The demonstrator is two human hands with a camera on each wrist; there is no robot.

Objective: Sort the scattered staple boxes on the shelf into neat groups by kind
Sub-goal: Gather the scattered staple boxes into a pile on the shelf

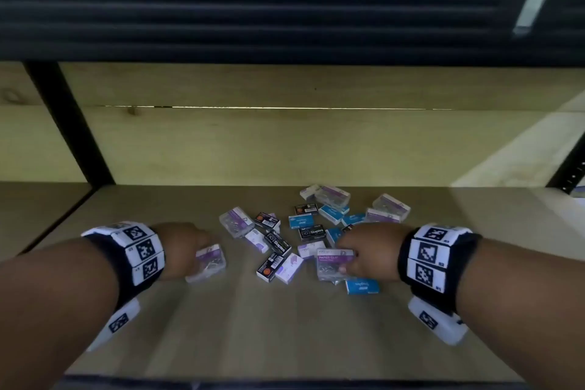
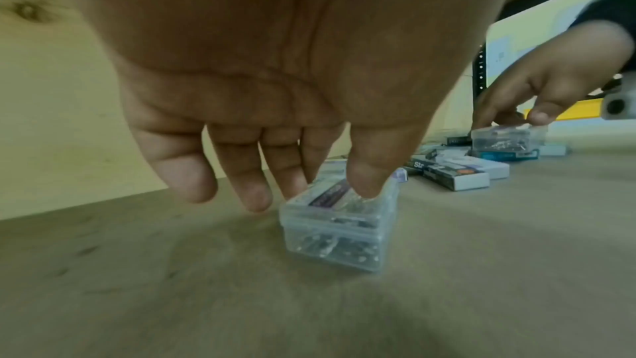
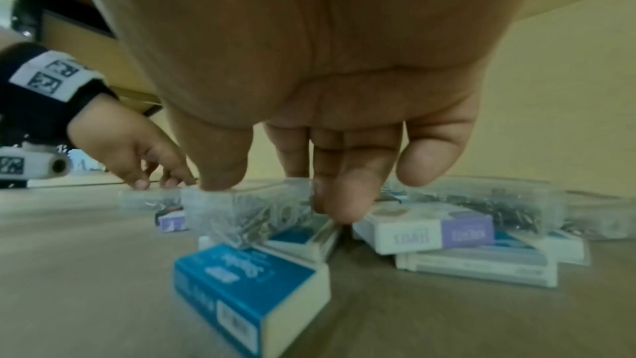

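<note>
Small boxes lie scattered mid-shelf: black staple boxes [image 1: 278,243], blue ones [image 1: 300,221], white-and-purple ones [image 1: 289,267] and clear paper clip boxes [image 1: 332,195]. My left hand [image 1: 201,252] pinches a clear paper clip box [image 2: 339,225] between thumb and fingers; the box stands on the shelf, left of the pile. My right hand [image 1: 348,255] pinches another clear paper clip box [image 3: 247,208] at the pile's near right, thumb on its top edge. That box rests on a blue staple box [image 3: 247,290]. A white-and-purple box [image 3: 426,230] lies just right of my fingers [image 3: 340,200].
The wooden shelf board [image 1: 285,326] stretches bare toward its front edge and off to the left. A pale back panel [image 1: 285,142] closes the rear. A black upright post [image 1: 69,123] stands at the back left, and a dark slatted shelf [image 1: 253,3] hangs overhead.
</note>
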